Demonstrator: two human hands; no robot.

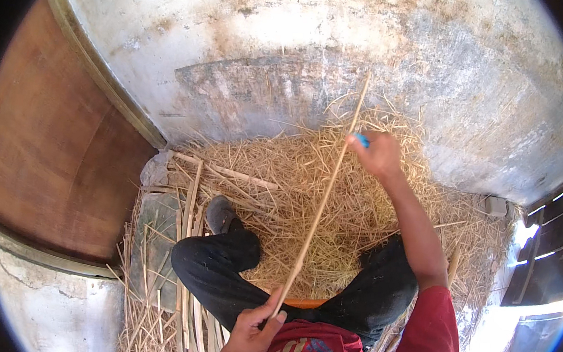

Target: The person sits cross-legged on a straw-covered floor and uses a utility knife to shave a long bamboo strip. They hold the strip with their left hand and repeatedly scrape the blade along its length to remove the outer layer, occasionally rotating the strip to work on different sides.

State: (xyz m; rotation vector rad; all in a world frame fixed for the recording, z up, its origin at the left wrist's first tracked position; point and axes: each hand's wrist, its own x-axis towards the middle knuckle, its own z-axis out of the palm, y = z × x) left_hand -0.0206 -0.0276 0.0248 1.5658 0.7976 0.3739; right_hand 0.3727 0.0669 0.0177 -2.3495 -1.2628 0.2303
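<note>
Two hands gripped one long, thin bamboo strip [319,209] that ran slantwise from the person's lap up toward the stained plaster wall [317,53]. The left hand [255,329] pinched its lower end between thumb and fingers, close to the red shirt [413,348]. The right hand [377,154], arm stretched forward, was closed around the strip higher up together with a small blue tool [361,140], whose kind I could not tell. The person sat cross-legged in dark trousers [221,270] on a heap of straw shavings [294,177]. More split strips [186,301] lay on the floor beside the left knee, near a wooden door [53,138].
</note>
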